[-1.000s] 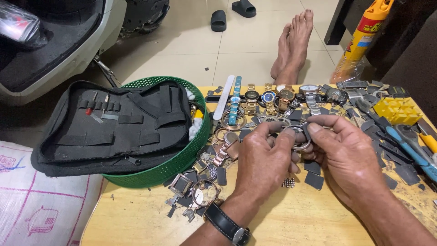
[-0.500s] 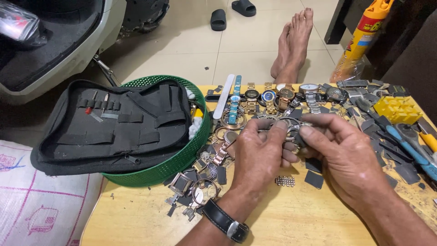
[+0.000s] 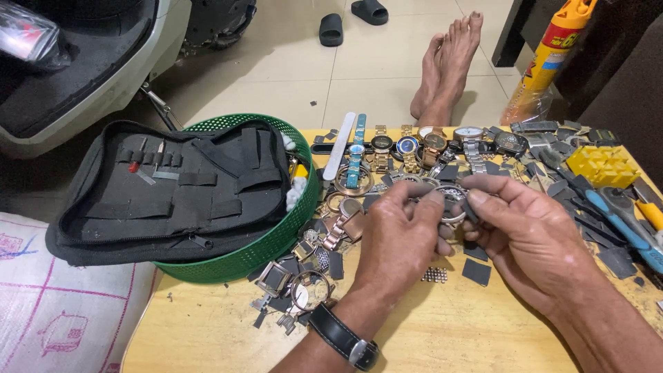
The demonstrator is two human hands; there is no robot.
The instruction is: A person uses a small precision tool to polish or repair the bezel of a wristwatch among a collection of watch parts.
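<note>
Nearest the camera, bare yellow table (image 3: 449, 338) wood shows between two forearms; the left wrist wears a black-strapped watch (image 3: 345, 338). Just left of that wrist lie a round watch case (image 3: 309, 290) and a square one (image 3: 274, 278) among small dark scraps. A little cluster of tiny metal beads (image 3: 434, 275) sits on the wood between the hands, with a dark flat scrap (image 3: 476, 271) to its right.

Above these, the left hand (image 3: 400, 242) and right hand (image 3: 528, 231) meet over the middle of the table. Both are closed on one silver watch ring (image 3: 450, 206), each pinching it between thumb and fingertips, the left from the left side and the right from the right; it is held just above the clutter, not resting on the table.

To the left, a green plastic basket (image 3: 276, 242) stands on the table edge, with an open black tool pouch (image 3: 166, 186) laid across it. At the right edge lie a blue-handled tool (image 3: 621, 217) and a yellow tray (image 3: 603, 166).

Farther back, a row of watches (image 3: 414, 145) lies across the table's far side, beside a white strip (image 3: 340, 146).

Beyond the table, bare feet (image 3: 449, 62) rest on the tiled floor, an orange spray can (image 3: 549, 59) stands far right, and dark sandals (image 3: 349, 17) lie farthest off. A scooter (image 3: 83, 69) fills the far left.
</note>
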